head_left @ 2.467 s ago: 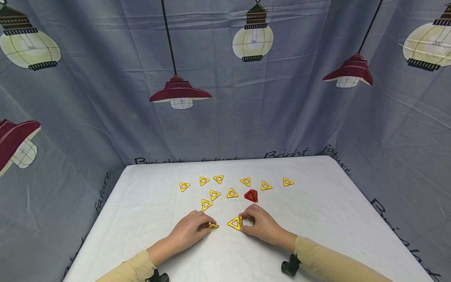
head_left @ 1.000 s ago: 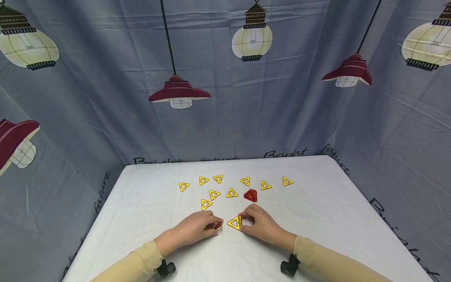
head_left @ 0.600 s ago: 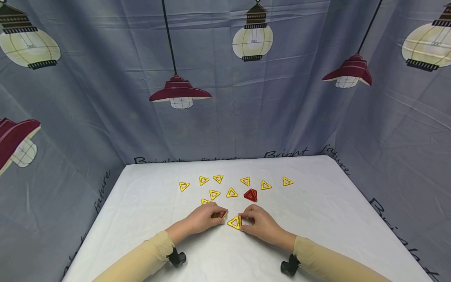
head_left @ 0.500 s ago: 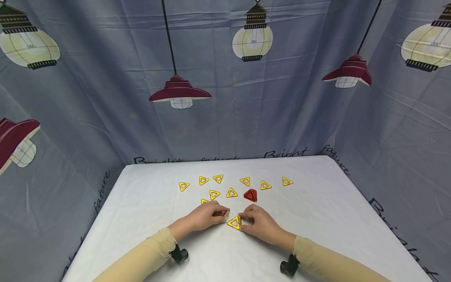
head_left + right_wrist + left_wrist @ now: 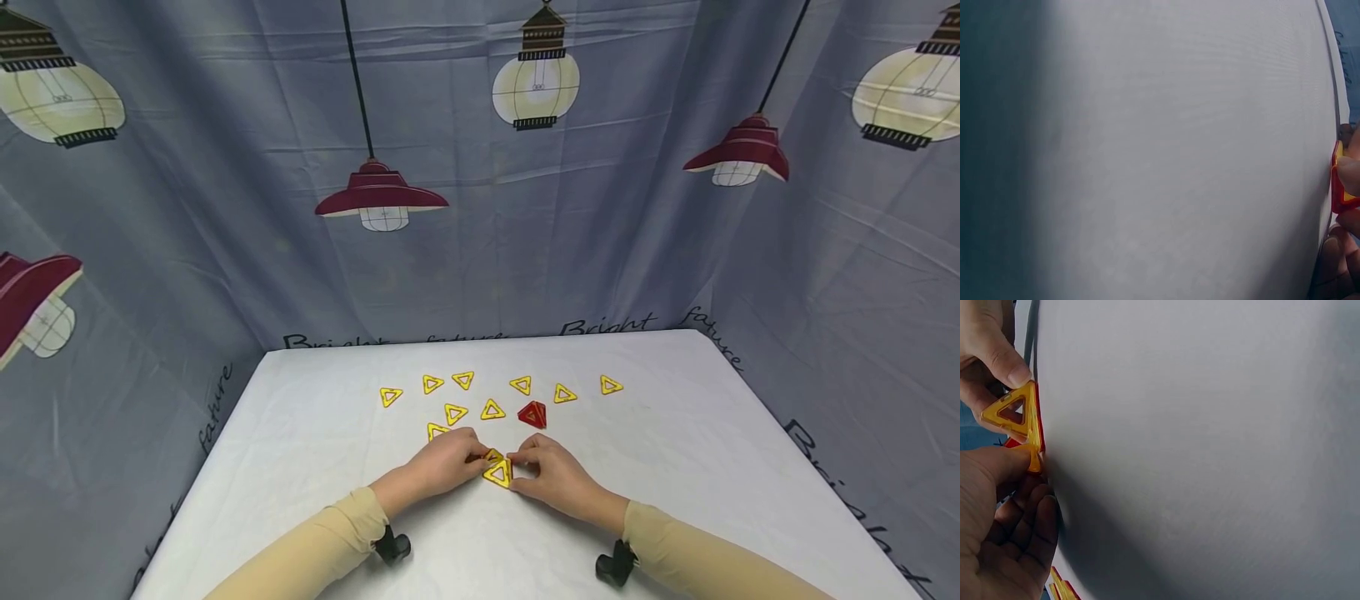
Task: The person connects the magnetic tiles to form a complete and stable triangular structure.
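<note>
My left hand (image 5: 450, 457) pinches a yellow triangular tile (image 5: 495, 455) between thumb and fingers, right up against the tile piece in the other hand. Opposite it, my right hand (image 5: 551, 471) grips a yellow triangular tile piece (image 5: 497, 482) standing on edge. In the left wrist view this piece has a yellow triangular frame (image 5: 1027, 394) with red edging along one side, and the left thumb presses the smaller yellow part (image 5: 1035, 464) below it. The right wrist view catches only red and yellow edges (image 5: 1338, 194) between the fingers. Fingers hide much of both pieces.
Several yellow triangular tiles lie flat farther back on the white table (image 5: 675, 467), including one (image 5: 493, 409) in the middle and one (image 5: 611, 384) at far right. A red pyramid-shaped piece (image 5: 533, 414) sits behind the right hand. A printed curtain (image 5: 480, 275) surrounds the table.
My left hand has moved right and slightly back, bringing its tile from apart to right against the piece in the right hand. My right hand has stayed in place, still gripping.
</note>
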`<move>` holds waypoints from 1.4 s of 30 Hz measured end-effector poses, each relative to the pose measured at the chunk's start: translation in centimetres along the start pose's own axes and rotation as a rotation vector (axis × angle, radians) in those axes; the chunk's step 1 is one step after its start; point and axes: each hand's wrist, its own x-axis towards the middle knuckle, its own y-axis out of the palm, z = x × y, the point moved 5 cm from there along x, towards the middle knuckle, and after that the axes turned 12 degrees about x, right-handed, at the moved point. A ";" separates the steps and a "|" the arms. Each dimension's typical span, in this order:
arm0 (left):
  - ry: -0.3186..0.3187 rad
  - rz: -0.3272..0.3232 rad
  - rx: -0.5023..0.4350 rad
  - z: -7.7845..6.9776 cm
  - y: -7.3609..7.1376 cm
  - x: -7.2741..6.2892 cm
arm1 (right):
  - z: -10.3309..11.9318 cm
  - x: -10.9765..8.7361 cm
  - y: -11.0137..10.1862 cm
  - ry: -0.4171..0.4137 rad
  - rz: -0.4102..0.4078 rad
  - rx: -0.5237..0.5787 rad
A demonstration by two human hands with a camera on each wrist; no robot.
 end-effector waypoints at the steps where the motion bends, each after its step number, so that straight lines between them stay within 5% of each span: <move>1: -0.003 0.001 0.001 -0.1 0.1 0.0 | 0.0 0.0 0.0 -0.001 -0.002 -0.002; 23: 0.058 0.035 0.125 -0.7 0.6 0.1 | 0.1 0.0 0.1 -0.028 0.000 -0.009; 42: 0.059 0.053 0.018 -0.5 0.3 -0.3 | -0.3 0.2 0.2 -0.033 0.000 -0.002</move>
